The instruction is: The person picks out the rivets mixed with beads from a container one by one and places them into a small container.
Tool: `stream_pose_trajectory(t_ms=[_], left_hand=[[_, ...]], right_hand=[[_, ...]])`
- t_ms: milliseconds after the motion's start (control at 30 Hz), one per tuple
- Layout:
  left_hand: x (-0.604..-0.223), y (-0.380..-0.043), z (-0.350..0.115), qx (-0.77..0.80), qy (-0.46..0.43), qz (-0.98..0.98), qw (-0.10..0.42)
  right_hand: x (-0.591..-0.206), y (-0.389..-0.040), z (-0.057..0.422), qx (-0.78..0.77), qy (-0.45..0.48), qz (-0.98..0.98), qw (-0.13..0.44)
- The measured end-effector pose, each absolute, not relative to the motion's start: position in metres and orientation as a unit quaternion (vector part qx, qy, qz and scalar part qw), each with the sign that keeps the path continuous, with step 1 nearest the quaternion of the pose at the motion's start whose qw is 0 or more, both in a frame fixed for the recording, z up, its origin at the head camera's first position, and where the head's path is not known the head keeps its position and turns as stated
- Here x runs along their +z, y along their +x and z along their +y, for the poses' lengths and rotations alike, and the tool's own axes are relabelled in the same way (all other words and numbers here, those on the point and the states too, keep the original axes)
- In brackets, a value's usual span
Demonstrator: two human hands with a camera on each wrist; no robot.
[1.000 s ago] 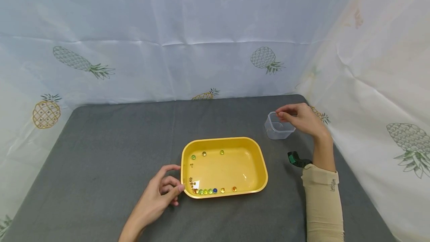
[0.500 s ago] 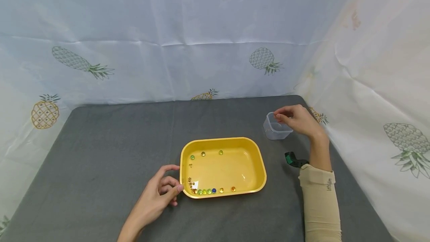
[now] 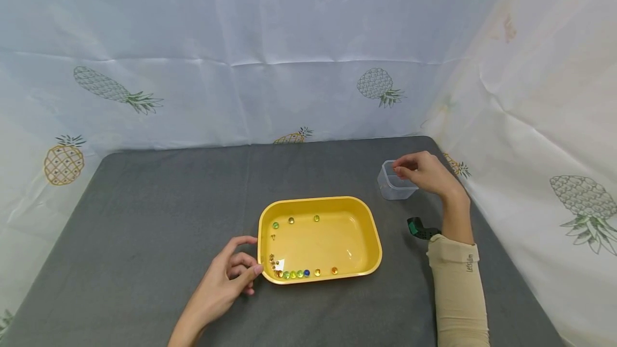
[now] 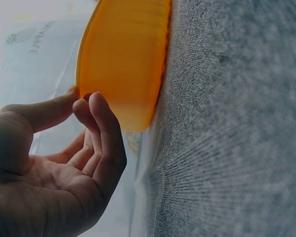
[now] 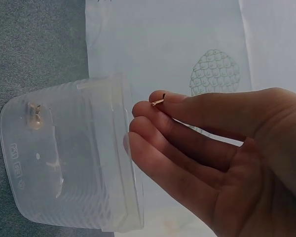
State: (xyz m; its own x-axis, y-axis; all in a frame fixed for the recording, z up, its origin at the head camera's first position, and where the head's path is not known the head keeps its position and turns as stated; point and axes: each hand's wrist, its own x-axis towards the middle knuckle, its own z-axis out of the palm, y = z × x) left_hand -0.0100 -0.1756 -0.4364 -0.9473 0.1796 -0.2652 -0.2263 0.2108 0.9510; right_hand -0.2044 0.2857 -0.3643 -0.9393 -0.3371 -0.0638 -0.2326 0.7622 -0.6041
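Over the clear plastic container [image 3: 397,193], my right hand [image 3: 429,173] pinches a small brass thumbtack [image 5: 159,102] between thumb and fingertip. In the right wrist view the other fingers curl beside the container's rim, and a blurred gold-coloured bit [image 5: 35,117] shows through its wall. My left hand [image 3: 224,277] holds the left edge of a yellow tray [image 3: 328,278], thumb at the rim and fingertips against the outer wall [image 4: 123,59]. Inside the tray lie several brass tacks [image 3: 272,258] near the left wall and several glass marbles [image 3: 300,273], mostly along the near wall.
A black strap piece with a green part [image 3: 418,228] sits at my right wrist, just above the tan sleeve [image 3: 458,288]. The dark grey table [image 3: 168,218] ends against white pineapple-print cloth [image 3: 217,95] at the back and sides.
My right hand has sunk very slightly over the container, still pinching the thumbtack. The left hand keeps its place on the tray. The whole head view has shifted a little.
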Motion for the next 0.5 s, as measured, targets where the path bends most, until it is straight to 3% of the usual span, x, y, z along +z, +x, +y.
stream_pose_trajectory(t_ms=[500], left_hand=[[-0.4378, -0.0100, -0.1744, 0.623, -0.017, 0.765, 0.159]], right_hand=[[-0.3691, -0.2058, 0.2867, -0.292, -0.150, 0.940, 0.093]])
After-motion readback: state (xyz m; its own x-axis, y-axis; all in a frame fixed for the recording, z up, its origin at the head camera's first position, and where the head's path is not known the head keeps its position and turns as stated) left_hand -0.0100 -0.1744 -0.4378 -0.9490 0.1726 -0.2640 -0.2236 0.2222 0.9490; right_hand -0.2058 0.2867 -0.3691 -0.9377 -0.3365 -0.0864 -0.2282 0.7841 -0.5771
